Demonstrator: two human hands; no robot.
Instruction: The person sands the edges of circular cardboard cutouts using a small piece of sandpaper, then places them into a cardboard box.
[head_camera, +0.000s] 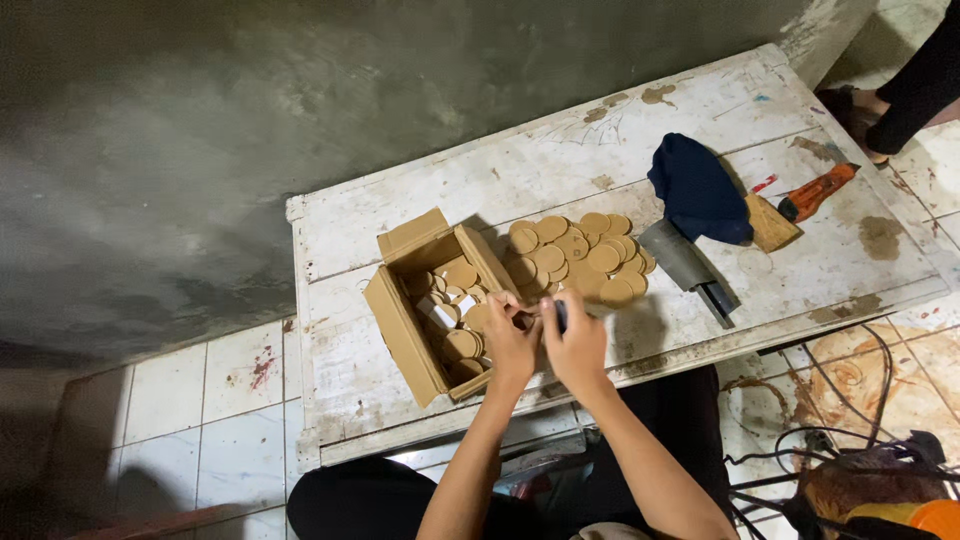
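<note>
While both hands — left hand (511, 340) and right hand (575, 345) — pinch one small piece (545, 318) together at the bench's (400, 215) near edge, a slip could drop it into the open cardboard box (400, 330) or scatter the tan discs (580, 258) just behind.

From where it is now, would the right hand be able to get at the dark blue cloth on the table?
Probably yes. The right hand sits at the table's near edge, and only flat tan discs and a grey tool lie between it and the dark blue cloth.
</note>
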